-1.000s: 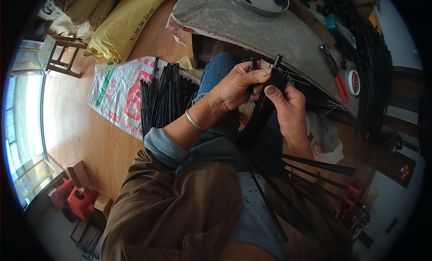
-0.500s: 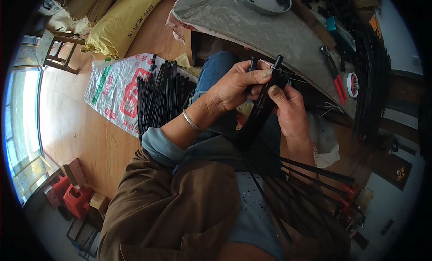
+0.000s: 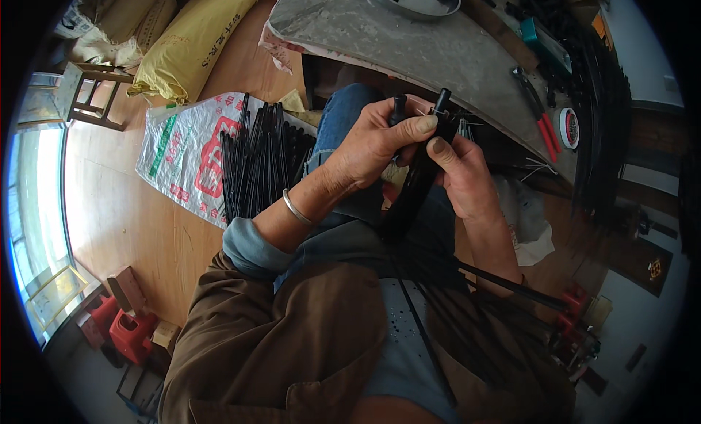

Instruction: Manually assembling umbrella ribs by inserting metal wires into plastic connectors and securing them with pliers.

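Observation:
My left hand (image 3: 380,143) is closed around the upper end of a bundle of black ribs (image 3: 410,194), which looks like an umbrella frame. Its thumb presses beside a black rod tip (image 3: 442,100) that sticks up out of the bundle. A second black knobbed end (image 3: 397,110) pokes up between the left fingers. From the other side my right hand (image 3: 467,176) grips the same bundle, thumb against it. Thin metal wires (image 3: 469,122) jut out above the right fingers. Below, the long black ribs (image 3: 504,281) fan out over my lap.
Many black rods (image 3: 255,161) lie on a white printed sack (image 3: 175,146) at the left. A grey worktable (image 3: 343,29) ahead carries a metal bowl (image 3: 420,11), red-handled pliers (image 3: 546,135), a round tin (image 3: 569,128) and a green box (image 3: 544,46). A yellow sack (image 3: 193,51) stands far left.
Both hands keep hold of the bundle, its top shifting slightly left. The right thumb has moved a little left and the ribs over my lap have shifted. The whole view has turned slightly.

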Available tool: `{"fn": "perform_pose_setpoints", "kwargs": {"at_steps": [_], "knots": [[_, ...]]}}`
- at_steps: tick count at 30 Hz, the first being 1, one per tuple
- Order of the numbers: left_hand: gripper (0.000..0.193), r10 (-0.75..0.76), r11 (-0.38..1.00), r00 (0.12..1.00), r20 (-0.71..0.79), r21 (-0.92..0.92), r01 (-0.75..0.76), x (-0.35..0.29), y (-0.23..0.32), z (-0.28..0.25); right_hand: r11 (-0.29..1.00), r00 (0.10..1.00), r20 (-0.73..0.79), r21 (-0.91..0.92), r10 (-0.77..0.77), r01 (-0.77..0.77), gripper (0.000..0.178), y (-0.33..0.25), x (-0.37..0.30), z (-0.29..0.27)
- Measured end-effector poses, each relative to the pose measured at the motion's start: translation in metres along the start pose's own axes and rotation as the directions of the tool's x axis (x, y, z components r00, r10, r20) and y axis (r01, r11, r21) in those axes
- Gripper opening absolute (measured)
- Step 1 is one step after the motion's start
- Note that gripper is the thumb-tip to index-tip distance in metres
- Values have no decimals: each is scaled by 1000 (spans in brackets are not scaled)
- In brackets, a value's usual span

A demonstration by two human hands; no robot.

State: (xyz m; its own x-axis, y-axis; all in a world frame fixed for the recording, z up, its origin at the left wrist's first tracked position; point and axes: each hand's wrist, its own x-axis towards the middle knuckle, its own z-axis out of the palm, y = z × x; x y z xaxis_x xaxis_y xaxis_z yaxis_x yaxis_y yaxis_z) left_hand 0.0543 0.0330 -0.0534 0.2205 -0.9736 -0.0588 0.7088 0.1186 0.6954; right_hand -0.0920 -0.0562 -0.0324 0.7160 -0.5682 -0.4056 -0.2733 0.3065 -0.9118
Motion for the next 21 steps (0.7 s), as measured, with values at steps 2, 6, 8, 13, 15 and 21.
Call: {"fn": "perform_pose_setpoints", "kwargs": {"at_steps": [2, 6, 8, 13, 15, 21], "knots": [[20, 9, 1000, 1000, -7, 16, -9, 2, 2, -1, 999, 1000, 3, 37, 3, -3, 35, -1, 1, -1], [21, -34, 998, 999, 36, 56, 32, 0, 13, -1, 982, 988, -56, 114, -142, 147, 32, -13, -5, 17], [20, -48, 995, 999, 24, 85, 46, 1, 17, 3, 947, 958, -117, 156, -263, 279, 32, -17, -8, 23], [23, -70, 993, 996, 55, 102, 64, 0, 18, 7, 932, 957, -40, 219, -287, 289, 30, -19, -16, 25], [24, -92, 990, 994, 62, 109, 85, -2, 19, 8, 929, 960, -52, 241, -276, 280, 31, -18, -18, 25], [24, -88, 987, 995, 38, 139, 82, -6, 19, 18, 898, 945, -13, 306, -328, 316, 34, -24, -20, 23]]}}
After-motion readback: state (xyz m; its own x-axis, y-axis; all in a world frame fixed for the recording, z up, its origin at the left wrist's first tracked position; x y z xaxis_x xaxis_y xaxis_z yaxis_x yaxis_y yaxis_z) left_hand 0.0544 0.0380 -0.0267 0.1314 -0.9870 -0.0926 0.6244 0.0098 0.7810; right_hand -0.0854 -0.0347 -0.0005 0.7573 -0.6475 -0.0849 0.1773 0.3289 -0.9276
